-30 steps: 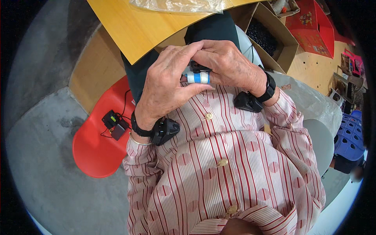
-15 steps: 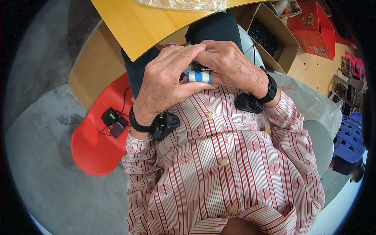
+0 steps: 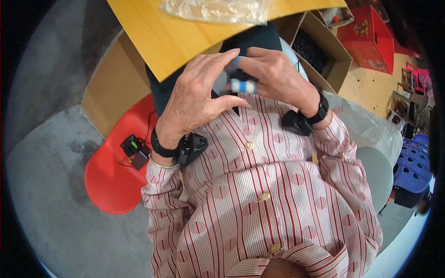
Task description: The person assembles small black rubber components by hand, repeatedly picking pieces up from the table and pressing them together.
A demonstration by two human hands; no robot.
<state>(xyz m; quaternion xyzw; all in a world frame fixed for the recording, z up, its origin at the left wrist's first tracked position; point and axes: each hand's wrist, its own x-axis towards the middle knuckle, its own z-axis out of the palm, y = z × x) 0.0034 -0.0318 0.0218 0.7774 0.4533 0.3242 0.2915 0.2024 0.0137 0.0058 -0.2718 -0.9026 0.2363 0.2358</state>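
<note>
Over my lap, my left hand (image 3: 192, 95) is open, its fingers stretched forward and its thumb held apart below them. Facing it is my right hand (image 3: 276, 76), its fingers closed round a small dark object (image 3: 238, 76) that motion blurs; its kind does not show. A blue-and-white striped band (image 3: 243, 86) sits at the right hand's thumb side, perhaps tape wound round a digit. The left hand is beside the dark object; whether it touches it I cannot tell. Both wrists carry black straps with black devices.
Ahead is a yellow table (image 3: 171, 41) with a clear plastic bag (image 3: 215, 9) on it. A cardboard box (image 3: 340, 65) holding black pieces stands at right, near a red box (image 3: 366, 39). At left, a red chair (image 3: 106, 180) bears small black devices with cables (image 3: 135, 150).
My hands have drawn apart, opening a gap between left fingers and right hand. The striped band has shifted slightly right and up with the right hand.
</note>
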